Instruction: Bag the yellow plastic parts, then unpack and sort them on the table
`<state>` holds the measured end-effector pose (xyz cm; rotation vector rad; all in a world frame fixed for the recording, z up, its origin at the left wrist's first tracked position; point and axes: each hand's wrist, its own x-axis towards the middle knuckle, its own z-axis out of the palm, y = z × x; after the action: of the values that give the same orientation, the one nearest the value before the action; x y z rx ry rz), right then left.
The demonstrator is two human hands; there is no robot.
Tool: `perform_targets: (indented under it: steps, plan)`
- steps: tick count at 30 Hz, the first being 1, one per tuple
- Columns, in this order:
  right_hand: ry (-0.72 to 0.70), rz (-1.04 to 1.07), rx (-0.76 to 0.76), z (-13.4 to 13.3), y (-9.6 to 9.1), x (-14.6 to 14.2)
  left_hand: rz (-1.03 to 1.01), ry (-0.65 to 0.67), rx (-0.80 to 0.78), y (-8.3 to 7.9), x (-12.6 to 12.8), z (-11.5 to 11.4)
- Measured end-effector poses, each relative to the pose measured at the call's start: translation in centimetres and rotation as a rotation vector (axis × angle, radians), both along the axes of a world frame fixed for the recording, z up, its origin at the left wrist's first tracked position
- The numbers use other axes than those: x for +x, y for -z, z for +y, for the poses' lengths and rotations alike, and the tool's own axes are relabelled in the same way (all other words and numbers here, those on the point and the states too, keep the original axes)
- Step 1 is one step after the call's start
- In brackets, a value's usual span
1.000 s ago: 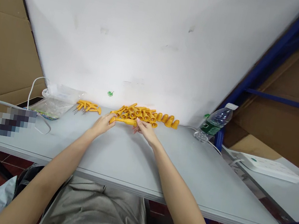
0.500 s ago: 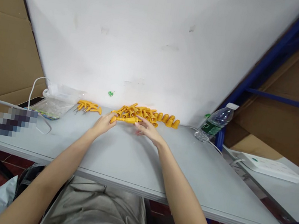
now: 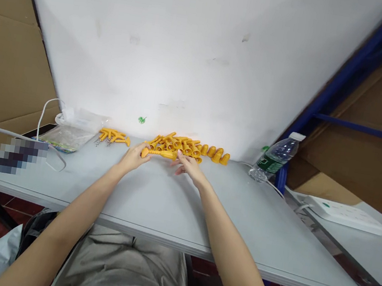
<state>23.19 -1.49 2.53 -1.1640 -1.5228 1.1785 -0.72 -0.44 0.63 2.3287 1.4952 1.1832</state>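
A long yellow plastic piece (image 3: 159, 154) lies crosswise between my two hands near the far edge of the grey table (image 3: 152, 204). My left hand (image 3: 133, 157) grips its left end with curled fingers. My right hand (image 3: 189, 166) pinches its right end with the fingertips. Right behind them lies a heap of several yellow plastic parts (image 3: 176, 143), and a row of small yellow caps (image 3: 215, 154) runs off to the right of the heap. Further left lies a small bunch of yellow T-shaped pieces with screws (image 3: 112, 136).
A clear plastic bag of small parts (image 3: 65, 135) and a white cable (image 3: 46, 110) sit at the left. A water bottle (image 3: 275, 156) lies at the right by the white wall. A white power strip (image 3: 344, 214) rests on the neighbouring table. Cardboard stands on both sides.
My right hand has shifted a little along the right end of the yellow piece, its fingers opening and closing again. The left hand has stayed put.
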Motion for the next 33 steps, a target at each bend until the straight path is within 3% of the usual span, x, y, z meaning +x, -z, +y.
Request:
perform_targets:
  steps: [8,17,23,27,33]
  plan:
    - [-0.119,0.017,0.133,0.1,0.6,0.0,0.002,0.004,0.014,0.0,-0.2,-0.1]
    - [0.01,0.035,0.138,-0.8,-0.2,-1.4,0.017,0.0,0.029,-0.3,0.0,-0.5]
    - [0.122,0.023,0.023,-0.7,0.2,-2.0,0.025,0.012,0.047,-0.6,0.3,-0.8]
    - [0.033,-0.01,-0.03,-0.5,-0.1,-1.1,0.006,0.006,0.061,-0.2,0.2,-0.4]
    - [-0.1,0.04,0.155,-0.2,-0.1,-0.3,0.025,-0.011,0.092,0.1,0.0,-0.1]
